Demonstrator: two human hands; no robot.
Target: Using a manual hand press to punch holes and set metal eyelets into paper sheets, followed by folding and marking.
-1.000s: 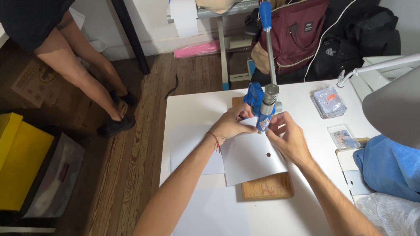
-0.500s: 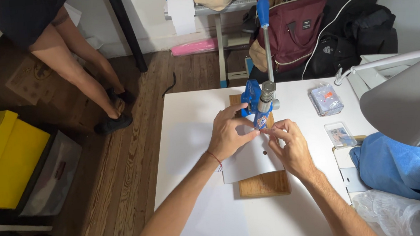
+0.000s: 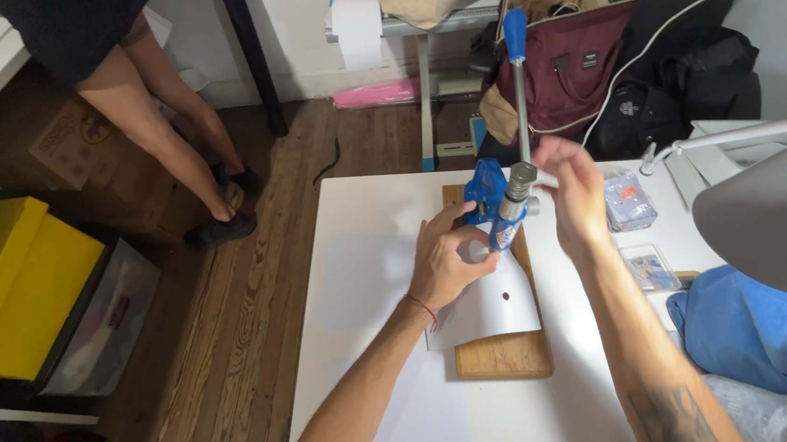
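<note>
Left hand [image 3: 446, 262]: just left of frame centre, fingers curled and pressed flat on the white sheet [image 3: 494, 308], apparently pinning it under the press head.
Right hand [image 3: 575, 190]: raised right of centre, blurred, fingers loosely spread, gripping nothing; just beside the lever, not on it.
Blue hand press [image 3: 495, 205]: between both hands, upright on a wooden board [image 3: 505, 356], which steadies it.
Lever [image 3: 520, 89]: stands vertical, blue grip in the upper middle.
Sheet: a punched hole shows below the left hand.
Table [image 3: 361, 280]: white, under everything.

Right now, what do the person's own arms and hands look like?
Both arms are bare, with no sleeves or gloves. The left hand has a thin red string band at its wrist. The right hand is blurred; a dark tattoo marks that forearm.
</note>
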